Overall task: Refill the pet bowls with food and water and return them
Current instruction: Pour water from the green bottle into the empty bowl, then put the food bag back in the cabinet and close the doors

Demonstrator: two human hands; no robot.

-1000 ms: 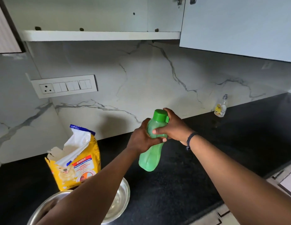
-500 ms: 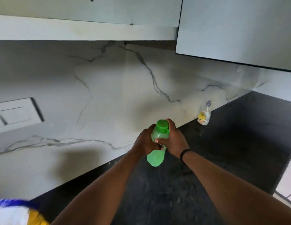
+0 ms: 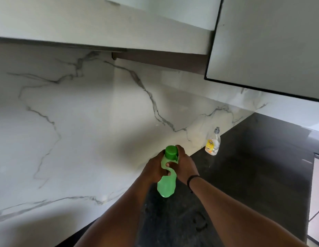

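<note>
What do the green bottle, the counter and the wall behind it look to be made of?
Green bottle: translucent plastic, since light glows through it, with an opaque glossy cap. Counter: dark speckled polished stone, probably granite. Wall: white, grey-veined marble or marble-look slab.

Translucent green plastic bottle (image 3: 166, 185); glossy veined marble backsplash (image 3: 87, 125).

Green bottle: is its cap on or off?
On: the green cap sits atop the green bottle, gripped by both hands.
</note>
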